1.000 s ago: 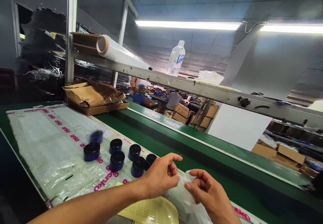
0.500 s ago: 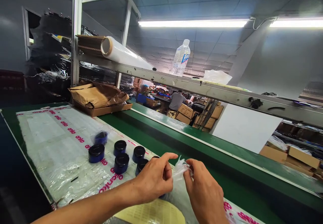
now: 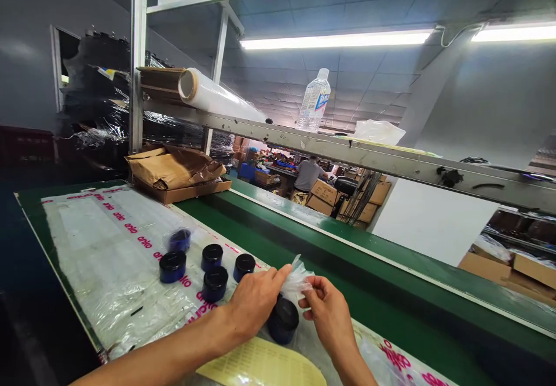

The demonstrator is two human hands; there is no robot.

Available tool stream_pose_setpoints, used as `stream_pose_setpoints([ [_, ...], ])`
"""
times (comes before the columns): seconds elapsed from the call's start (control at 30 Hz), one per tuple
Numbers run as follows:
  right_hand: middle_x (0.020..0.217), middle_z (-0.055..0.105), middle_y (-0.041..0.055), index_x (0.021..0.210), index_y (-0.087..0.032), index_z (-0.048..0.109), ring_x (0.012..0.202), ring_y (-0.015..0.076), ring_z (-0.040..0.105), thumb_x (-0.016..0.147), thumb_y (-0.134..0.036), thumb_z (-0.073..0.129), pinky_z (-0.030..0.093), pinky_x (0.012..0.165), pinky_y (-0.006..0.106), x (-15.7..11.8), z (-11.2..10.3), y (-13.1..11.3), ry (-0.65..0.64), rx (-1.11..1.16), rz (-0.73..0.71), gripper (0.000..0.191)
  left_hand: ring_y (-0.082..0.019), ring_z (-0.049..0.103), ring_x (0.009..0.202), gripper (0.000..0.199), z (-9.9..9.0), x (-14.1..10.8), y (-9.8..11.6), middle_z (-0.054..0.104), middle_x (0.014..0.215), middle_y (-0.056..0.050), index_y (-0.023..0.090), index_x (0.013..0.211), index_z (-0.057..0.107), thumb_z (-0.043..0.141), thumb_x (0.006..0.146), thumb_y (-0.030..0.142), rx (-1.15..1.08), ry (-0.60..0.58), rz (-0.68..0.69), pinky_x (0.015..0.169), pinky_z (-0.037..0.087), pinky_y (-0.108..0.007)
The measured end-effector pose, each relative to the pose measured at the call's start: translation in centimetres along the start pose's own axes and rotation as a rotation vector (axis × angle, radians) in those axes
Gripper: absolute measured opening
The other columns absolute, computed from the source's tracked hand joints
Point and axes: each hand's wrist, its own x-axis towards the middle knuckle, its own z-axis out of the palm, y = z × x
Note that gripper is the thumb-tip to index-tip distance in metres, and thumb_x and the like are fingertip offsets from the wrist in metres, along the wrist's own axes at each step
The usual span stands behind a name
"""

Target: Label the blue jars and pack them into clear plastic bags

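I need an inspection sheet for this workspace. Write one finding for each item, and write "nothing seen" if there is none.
Surface: green workbench under a printed plastic sheet.
Job's things: four black-lidded blue jars on the sheet, a fifth blue jar below the hands, another in a plastic bag.
Hands: left hand and right hand pinch a clear plastic bag.
Clutter: yellow paper; cardboard tray.
Cables: thin wire near the ceiling lamp.
Surroundings: stretch-film roll, water bottle, distant co-worker.

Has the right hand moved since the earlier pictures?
Yes, the right hand has moved left, closer to the black-lidded blue jar.
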Motion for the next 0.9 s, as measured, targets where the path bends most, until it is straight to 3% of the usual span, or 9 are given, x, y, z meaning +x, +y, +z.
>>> stream_pose_setpoints([
  [0.17, 0.092, 0.076, 0.0077, 0.094, -0.022, 0.070, 0.087, 0.0290, 0.071, 0.087, -0.030, 0.048, 0.047, 0.076, 0.036, -0.6, 0.5, 1.7, 0.023, -0.161, -0.108, 0.024, -0.026, 0.072, 0.093, 0.063, 1.3, -0.8, -0.5, 0.075, 0.100, -0.008, 0.018, 0.148, 0.042, 0.043, 0.089, -0.005, 0.050, -0.055, 0.032, 0.078, 0.057, -0.034],
  [0.33, 0.101, 0.078, 0.0076, 0.098, -0.022, 0.074, 0.090, 0.0268, 0.072, 0.093, -0.025, 0.049, 0.047, 0.079, 0.034, -1.9, 0.7, 2.9, 0.009, -0.312, -0.136, 0.025, -0.026, 0.072, 0.089, 0.061, 1.1, -1.3, -0.7, 0.075, 0.094, -0.006, 0.020, 0.148, 0.043, 0.048, 0.091, -0.001, 0.074, -0.083, 0.032, 0.075, 0.056, -0.034],
  [0.5, 0.096, 0.078, 0.0052, 0.098, -0.023, 0.072, 0.086, 0.0246, 0.072, 0.094, -0.016, 0.051, 0.046, 0.071, 0.030, -1.9, 0.7, 2.6, -0.011, -0.444, -0.140, 0.022, -0.027, 0.070, 0.096, 0.058, 0.9, -1.0, -0.4, 0.075, 0.098, -0.007, 0.018, 0.146, 0.045, 0.045, 0.092, -0.003, 0.125, -0.043, 0.055, 0.081, 0.056, -0.038],
  [0.67, 0.098, 0.075, 0.0077, 0.099, -0.021, 0.067, 0.093, 0.0261, 0.070, 0.090, -0.006, 0.051, 0.044, 0.075, 0.031, -1.7, 0.9, 2.5, -0.004, -0.547, -0.185, 0.024, -0.027, 0.068, 0.092, 0.060, 1.5, -1.1, -0.1, 0.073, 0.097, -0.008, 0.014, 0.148, 0.042, 0.043, 0.091, -0.005, 0.235, 0.020, 0.140, 0.080, 0.053, -0.039],
  [0.9, 0.077, 0.074, -0.0013, 0.091, -0.025, 0.062, 0.069, 0.0205, 0.071, 0.091, -0.012, 0.054, 0.037, 0.058, 0.026, -3.0, 0.7, 3.3, -0.038, -0.551, -0.184, 0.015, -0.024, 0.067, 0.088, 0.069, 2.1, -2.6, -0.9, 0.071, 0.093, -0.004, 0.018, 0.151, 0.035, 0.044, 0.087, -0.008, 0.133, 0.086, 0.177, 0.078, 0.050, -0.037],
])
